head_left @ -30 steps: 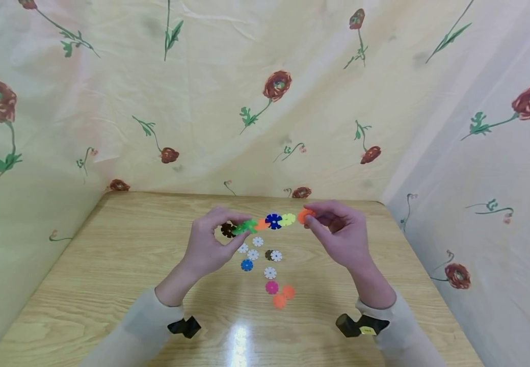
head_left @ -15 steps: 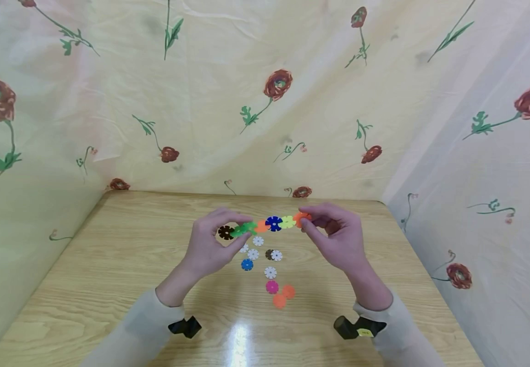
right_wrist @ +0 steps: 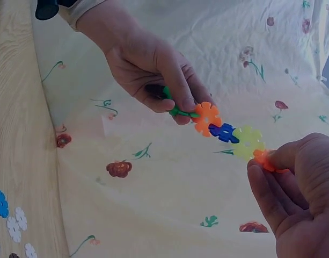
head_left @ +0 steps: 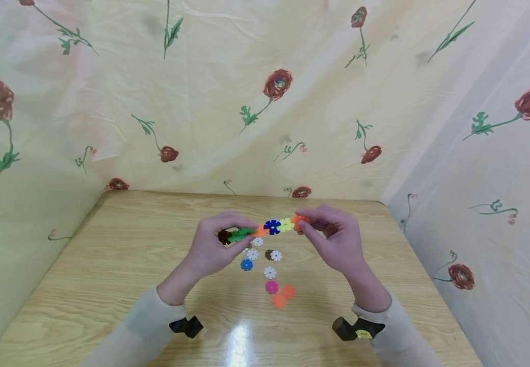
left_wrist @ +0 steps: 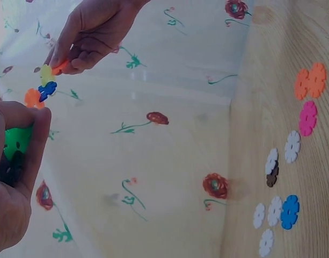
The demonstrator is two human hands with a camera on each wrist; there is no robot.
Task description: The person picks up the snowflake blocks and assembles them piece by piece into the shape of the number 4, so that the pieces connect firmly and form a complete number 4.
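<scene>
A chain of notched plastic snowflake discs is held up above the table between both hands. Along it come a dark brown disc [head_left: 224, 237], green ones [head_left: 239, 234], an orange one [right_wrist: 207, 119], a dark blue one [head_left: 272, 227] and a yellow-green one [head_left: 285, 225]. My left hand [head_left: 212, 245] pinches the chain at the green part beside the first orange disc, partly covering it. At the other end my right hand [head_left: 338, 240] pinches another orange disc [right_wrist: 264, 159] between thumb and fingertips, its edge meeting the yellow-green disc. How deeply those two interlock is hidden by the fingers.
On the wooden table [head_left: 109, 285] below lie several loose discs: white ones [head_left: 270, 272], a blue one [head_left: 246, 265], a brown one [left_wrist: 272, 177] partly under a white one, a pink one [head_left: 271, 287] and two orange ones [head_left: 279, 300]. Flower-patterned cloth [head_left: 210, 102] surrounds the table.
My right hand has moved left, bringing its orange disc from apart to against the yellow-green disc. My left fingers have shifted along the chain toward the first orange disc.
</scene>
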